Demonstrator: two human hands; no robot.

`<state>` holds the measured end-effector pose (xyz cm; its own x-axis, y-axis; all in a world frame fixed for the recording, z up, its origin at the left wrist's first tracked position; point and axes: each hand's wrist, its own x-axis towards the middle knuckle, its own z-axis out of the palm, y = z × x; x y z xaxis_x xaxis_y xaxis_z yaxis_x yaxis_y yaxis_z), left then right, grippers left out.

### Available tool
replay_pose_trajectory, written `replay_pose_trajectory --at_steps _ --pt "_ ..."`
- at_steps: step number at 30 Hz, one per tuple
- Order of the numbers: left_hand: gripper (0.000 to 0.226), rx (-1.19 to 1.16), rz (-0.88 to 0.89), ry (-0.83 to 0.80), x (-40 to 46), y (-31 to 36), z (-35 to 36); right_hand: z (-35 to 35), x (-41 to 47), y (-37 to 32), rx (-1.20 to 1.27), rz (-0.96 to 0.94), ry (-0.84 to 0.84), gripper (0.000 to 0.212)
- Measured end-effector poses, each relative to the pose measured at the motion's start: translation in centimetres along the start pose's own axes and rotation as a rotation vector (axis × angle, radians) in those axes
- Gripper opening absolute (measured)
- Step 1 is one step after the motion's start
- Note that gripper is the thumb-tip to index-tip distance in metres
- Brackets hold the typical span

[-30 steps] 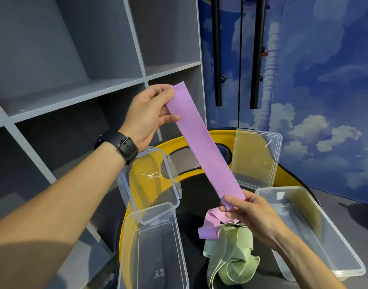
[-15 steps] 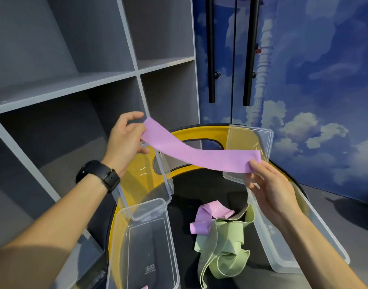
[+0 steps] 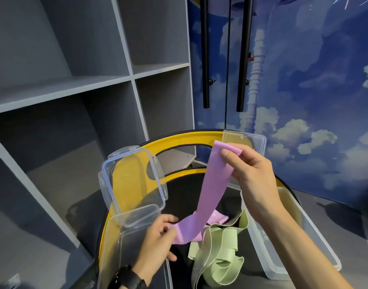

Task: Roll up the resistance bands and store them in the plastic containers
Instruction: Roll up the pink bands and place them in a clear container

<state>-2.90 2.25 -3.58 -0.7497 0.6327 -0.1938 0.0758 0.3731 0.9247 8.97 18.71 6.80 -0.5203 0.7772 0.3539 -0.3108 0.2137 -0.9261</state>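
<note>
In the head view, the right hand [image 3: 254, 178] is pinching the upper end of a flat purple elastic resistance band [image 3: 212, 184], while the left hand [image 3: 158, 243] is gripping its lower end. The band is hanging slanted between them above a round black table with a yellow rim [image 3: 124, 205]. A crumpled light green band [image 3: 218, 257] is lying between two clear rectangular plastic containers [image 3: 291, 247], beside a clear lid [image 3: 135, 184].
</note>
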Motion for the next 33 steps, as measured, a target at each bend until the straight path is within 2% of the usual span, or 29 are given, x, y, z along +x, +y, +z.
replay_pose_trajectory --at_steps 7,10,13,17,23,27,33 --pt "0.025 0.131 0.011 -0.101 1.7 -0.6 0.8 1.9 0.9 -0.8 -0.012 -0.029 -0.115 0.023" --pt "0.023 0.191 0.069 -0.062 2.8 -0.2 0.2 2.3 1.3 -0.7 -0.033 -0.017 -0.156 0.024" --pt "0.022 0.163 0.198 0.017 3.4 1.8 -0.7 2.4 1.5 -0.4 -0.070 -0.010 -0.179 0.024" --pt "0.018 0.008 0.385 0.026 3.1 6.3 -1.5 2.2 1.7 0.1 -0.094 0.022 -0.220 0.021" --pt "0.028 0.025 0.597 0.022 2.5 11.6 -2.0 2.0 1.6 -0.1 -0.114 0.056 -0.280 0.017" --pt "0.028 0.108 0.641 0.021 2.0 13.2 -2.1 1.7 1.4 -1.0 -0.097 0.080 -0.325 0.016" --pt "0.013 0.186 0.650 0.044 1.2 14.1 -2.6 1.9 0.9 -1.2 -0.105 0.170 -0.345 0.013"
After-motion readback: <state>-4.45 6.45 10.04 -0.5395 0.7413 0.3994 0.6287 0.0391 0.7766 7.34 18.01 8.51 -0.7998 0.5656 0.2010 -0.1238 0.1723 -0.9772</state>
